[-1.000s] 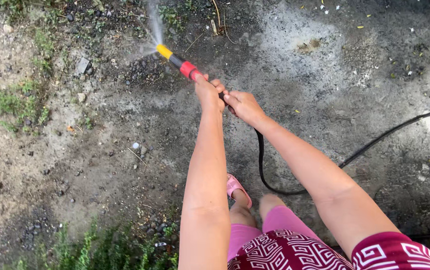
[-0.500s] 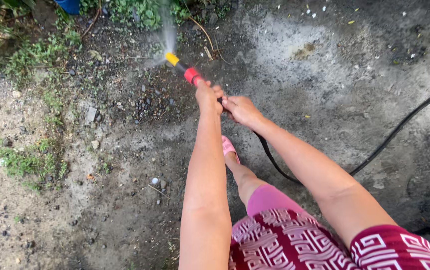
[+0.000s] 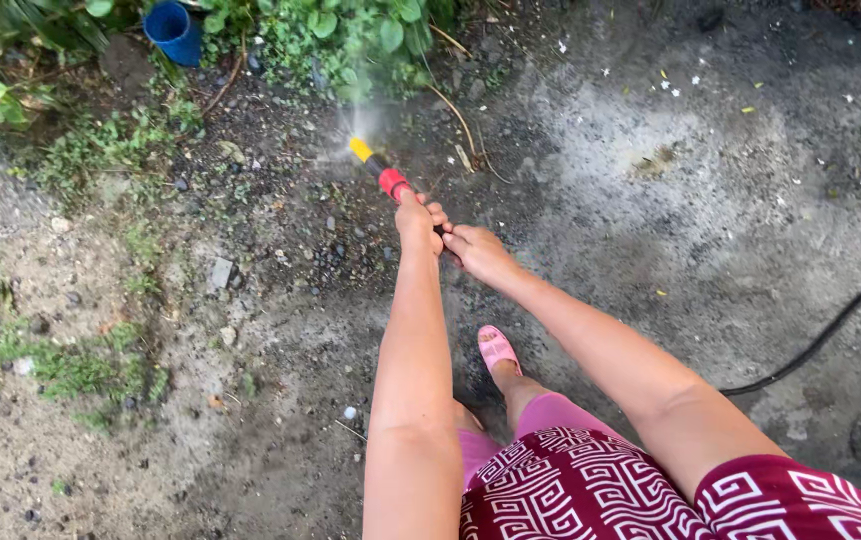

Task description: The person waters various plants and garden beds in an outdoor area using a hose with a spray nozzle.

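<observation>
Head view: both hands hold a hose nozzle (image 3: 378,172) out over wet ground (image 3: 650,230). Left hand (image 3: 416,213) is wrapped closed just behind its red collar; right hand (image 3: 480,252) is closed on the hose (image 3: 830,330) touching the left. Spray leaves the yellow tip toward plants (image 3: 350,40). A blue pot (image 3: 172,32) stands among leaves; its contents cannot be seen.

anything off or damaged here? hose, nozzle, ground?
Nothing stands out. Both hands, left hand and right hand, grip the hose nozzle, which sprays toward the green plants. The black hose trails across wet ground without visible kinks. A blue pot stands upright among the plants.
</observation>
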